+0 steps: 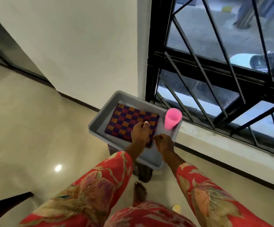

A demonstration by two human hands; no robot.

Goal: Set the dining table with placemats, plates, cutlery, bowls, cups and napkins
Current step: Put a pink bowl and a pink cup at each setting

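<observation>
Right hand [164, 143]: fingers clenched, holding nothing visible, above the near edge of the tray [98, 119]. Left hand [140, 132]: fingers curled on the mat [129, 120]; whether they grasp it is unclear. Tray contents: checkered mat, flat; pink cup [172, 118], upright, far right corner.

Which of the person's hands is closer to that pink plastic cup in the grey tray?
Right. The right hand is curled just below the pink plastic cup, apart from it. The left hand lies farther left, over the checkered placemat in the grey tray.
</observation>
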